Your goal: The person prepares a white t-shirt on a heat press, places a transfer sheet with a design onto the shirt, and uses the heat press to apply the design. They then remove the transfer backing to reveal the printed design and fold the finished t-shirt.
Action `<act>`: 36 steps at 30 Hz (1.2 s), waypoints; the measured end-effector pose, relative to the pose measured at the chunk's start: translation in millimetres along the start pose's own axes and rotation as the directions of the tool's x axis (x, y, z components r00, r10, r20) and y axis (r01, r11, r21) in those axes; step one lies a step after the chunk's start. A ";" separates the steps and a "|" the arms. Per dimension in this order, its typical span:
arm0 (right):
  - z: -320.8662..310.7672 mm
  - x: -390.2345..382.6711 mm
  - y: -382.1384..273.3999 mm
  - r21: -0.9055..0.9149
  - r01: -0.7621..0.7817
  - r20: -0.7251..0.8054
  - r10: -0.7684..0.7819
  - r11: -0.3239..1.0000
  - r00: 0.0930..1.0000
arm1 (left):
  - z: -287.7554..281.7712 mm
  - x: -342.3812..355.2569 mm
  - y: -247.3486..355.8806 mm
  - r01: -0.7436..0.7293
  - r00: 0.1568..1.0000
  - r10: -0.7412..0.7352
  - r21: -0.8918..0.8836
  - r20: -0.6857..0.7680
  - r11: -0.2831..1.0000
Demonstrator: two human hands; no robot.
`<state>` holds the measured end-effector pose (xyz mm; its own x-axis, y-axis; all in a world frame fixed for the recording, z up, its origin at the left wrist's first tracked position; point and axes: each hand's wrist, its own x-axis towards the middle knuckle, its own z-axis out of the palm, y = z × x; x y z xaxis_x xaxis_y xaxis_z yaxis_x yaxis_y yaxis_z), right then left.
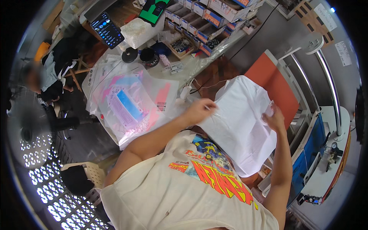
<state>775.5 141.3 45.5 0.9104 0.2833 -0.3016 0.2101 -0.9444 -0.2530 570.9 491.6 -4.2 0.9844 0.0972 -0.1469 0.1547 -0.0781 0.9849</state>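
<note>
A white shirt (pixel 245 119) is draped over the orange-red pad (pixel 280 82) of a heat press, its lower part hanging toward my body. My left hand (pixel 201 110) is at the shirt's left edge, fingers curled together on the fabric; the fingertips are slightly blurred. On the opposite side, my right hand (pixel 274 119) pinches a gathered fold at the right edge. Soft creases run across the fabric between both hands. The far corner of the pad shows bare beyond the shirt.
Left of me, clear printed film sheets (pixel 126 103) in pink and blue cover a table. Behind them are a phone (pixel 107 30), dark round containers (pixel 148 56) and stacked parts boxes (pixel 207 23). The press's metal bars (pixel 329 76) rise at right, beside a white rounded plate (pixel 326 168) with a gauge.
</note>
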 end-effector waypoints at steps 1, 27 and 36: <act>4.5 -5.4 -3.2 -0.021 0.041 -0.147 -0.043 0.999 0.988 | -32.1 -1.9 -13.5 0.093 0.993 -0.083 0.111 -0.089 0.989; -304.9 -345.2 374.5 0.463 -0.623 -0.432 0.774 0.631 0.462 | -195.3 111.2 -95.1 0.254 0.918 0.149 0.834 -0.367 0.489; -299.2 -353.7 388.6 0.386 -0.632 -0.532 0.721 0.672 0.443 | -194.1 75.5 -114.6 0.161 0.962 0.135 0.890 -0.238 0.426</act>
<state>641.8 -375.9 328.8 0.7446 -0.6446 0.1733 -0.5713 -0.7497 -0.3340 611.1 700.5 -110.3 0.9475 0.3194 0.0141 0.2991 -0.9012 0.3137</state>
